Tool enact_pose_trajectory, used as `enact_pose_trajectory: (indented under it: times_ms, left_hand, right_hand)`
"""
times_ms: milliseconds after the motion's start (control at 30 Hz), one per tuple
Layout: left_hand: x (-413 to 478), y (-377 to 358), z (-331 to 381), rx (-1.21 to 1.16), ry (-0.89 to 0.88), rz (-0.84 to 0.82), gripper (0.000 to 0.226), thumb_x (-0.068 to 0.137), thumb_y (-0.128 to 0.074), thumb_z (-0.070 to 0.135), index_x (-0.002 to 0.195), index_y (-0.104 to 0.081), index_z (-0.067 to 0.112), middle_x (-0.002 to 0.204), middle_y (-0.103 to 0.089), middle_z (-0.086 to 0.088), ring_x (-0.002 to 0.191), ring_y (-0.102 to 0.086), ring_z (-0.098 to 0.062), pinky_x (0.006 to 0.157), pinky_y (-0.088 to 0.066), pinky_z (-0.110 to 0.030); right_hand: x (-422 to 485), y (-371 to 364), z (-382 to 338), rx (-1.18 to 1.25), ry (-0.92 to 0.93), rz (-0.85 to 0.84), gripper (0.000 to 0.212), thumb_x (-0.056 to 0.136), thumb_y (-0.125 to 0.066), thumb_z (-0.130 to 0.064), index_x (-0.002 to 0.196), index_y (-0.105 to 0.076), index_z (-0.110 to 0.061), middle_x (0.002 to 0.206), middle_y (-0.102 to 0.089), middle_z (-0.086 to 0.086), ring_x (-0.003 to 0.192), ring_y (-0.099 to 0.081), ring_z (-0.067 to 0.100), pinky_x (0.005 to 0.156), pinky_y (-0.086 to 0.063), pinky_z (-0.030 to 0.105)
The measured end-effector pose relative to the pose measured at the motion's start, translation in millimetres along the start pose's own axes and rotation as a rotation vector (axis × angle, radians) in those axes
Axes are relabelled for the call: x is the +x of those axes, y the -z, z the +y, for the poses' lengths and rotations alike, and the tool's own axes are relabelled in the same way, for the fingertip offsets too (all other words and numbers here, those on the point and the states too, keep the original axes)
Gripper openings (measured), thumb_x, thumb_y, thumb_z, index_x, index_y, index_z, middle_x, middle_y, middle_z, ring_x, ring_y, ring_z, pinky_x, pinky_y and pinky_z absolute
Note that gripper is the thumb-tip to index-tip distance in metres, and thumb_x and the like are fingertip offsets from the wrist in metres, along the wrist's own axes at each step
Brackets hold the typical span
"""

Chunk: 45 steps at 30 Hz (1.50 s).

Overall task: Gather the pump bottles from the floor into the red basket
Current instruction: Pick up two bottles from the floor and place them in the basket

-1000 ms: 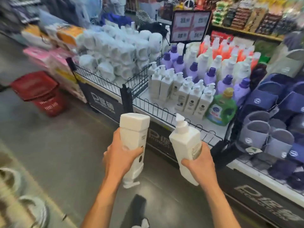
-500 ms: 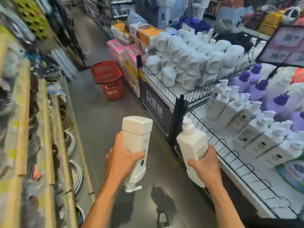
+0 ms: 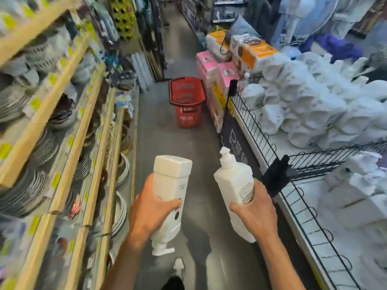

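Note:
My left hand (image 3: 149, 212) grips a white pump bottle (image 3: 170, 181) upside down, its flat base up and its pump head pointing at the floor. My right hand (image 3: 256, 214) holds a second white pump bottle (image 3: 233, 183) upright, pump on top, tilted a little left. Both bottles are at chest height over the grey aisle floor. The red basket (image 3: 187, 101) stands on the floor farther down the aisle, straight ahead, its handles folded on the rim. I cannot see inside it.
Wooden shelves with stacked plates and bowls (image 3: 41, 155) line the left side. A wire-fenced display table (image 3: 293, 164) with white packs runs along the right, with pink and orange paper packs (image 3: 222, 68) beside the basket. My shoe (image 3: 178, 266) shows at the bottom.
The view has swung left from the display table to face down the aisle. The red basket now lies straight ahead and closer. Both hands still hold their bottles the same way.

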State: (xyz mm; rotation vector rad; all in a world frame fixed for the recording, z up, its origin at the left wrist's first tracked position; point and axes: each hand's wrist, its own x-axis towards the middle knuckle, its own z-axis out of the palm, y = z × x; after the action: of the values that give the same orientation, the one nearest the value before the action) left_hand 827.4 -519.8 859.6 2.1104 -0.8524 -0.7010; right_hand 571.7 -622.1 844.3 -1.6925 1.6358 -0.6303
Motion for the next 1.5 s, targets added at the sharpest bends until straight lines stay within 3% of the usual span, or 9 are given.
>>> enact_pose_trajectory:
  times_ms: [333,600,767,1100,1333,1500]
  left_hand:
    - [150.8,31.6,13.7,-0.087,0.041,-0.026,0.082,0.050,-0.081,0.048,0.122,-0.043,0.052,0.105,-0.066,0.017,0.096,-0.065,-0.020,0.085,-0.056,-0.046]
    - [252.9,50.2,47.2,-0.067,-0.015,0.016,0.072,0.056,-0.086,0.041,0.115,-0.044,0.049,0.100,-0.067,0.020,0.091,-0.066,-0.017,0.082,-0.055,-0.043]
    - [304.2,46.8,58.2,-0.058,0.017,0.010,0.087,0.046,-0.080,0.053,0.124,-0.041,0.045,0.104,-0.067,0.013,0.093,-0.066,-0.023,0.085,-0.055,-0.047]
    - [394.6,40.6,107.6,-0.071,0.008,0.033,0.076,0.054,-0.081,0.045,0.118,-0.042,0.045,0.105,-0.064,0.017,0.091,-0.064,-0.014,0.080,-0.053,-0.042]
    - [457.9,35.8,118.5,-0.079,0.037,0.057,0.079,0.046,-0.079,0.051,0.116,-0.044,0.044,0.104,-0.065,0.018,0.091,-0.066,-0.012,0.081,-0.056,-0.046]
    - [512.2,38.5,118.0,-0.084,0.084,0.033,0.077,0.047,-0.079,0.051,0.117,-0.046,0.044,0.105,-0.066,0.018,0.093,-0.066,-0.011,0.082,-0.056,-0.046]
  right_hand:
    - [102.1,-66.9,-78.1,-0.074,-0.028,-0.072,0.070,0.058,-0.081,-0.036,0.115,-0.041,-0.045,0.103,-0.054,-0.024,0.095,-0.056,0.010,0.079,-0.051,0.040]
    - [182.7,-107.1,-128.7,-0.048,0.037,-0.068,0.081,0.055,-0.078,-0.043,0.127,-0.042,-0.043,0.113,-0.054,-0.019,0.100,-0.055,0.010,0.082,-0.050,0.041]
    - [238.2,-121.4,-147.6,-0.039,0.051,-0.076,0.080,0.055,-0.080,-0.041,0.127,-0.043,-0.043,0.112,-0.056,-0.020,0.099,-0.056,0.008,0.081,-0.052,0.041]
    - [352.1,-146.8,-177.9,0.008,0.065,-0.172,0.075,0.056,-0.081,-0.038,0.118,-0.041,-0.047,0.104,-0.058,-0.022,0.093,-0.057,0.003,0.080,-0.054,0.042]
    - [434.2,-167.2,-213.0,0.042,0.097,-0.189,0.077,0.061,-0.083,-0.032,0.116,-0.034,-0.051,0.106,-0.054,-0.027,0.095,-0.056,0.005,0.080,-0.047,0.039]
    - [486.2,-196.0,-237.4,0.026,0.073,-0.166,0.079,0.061,-0.084,-0.032,0.123,-0.039,-0.044,0.108,-0.055,-0.019,0.097,-0.056,0.010,0.082,-0.049,0.041]
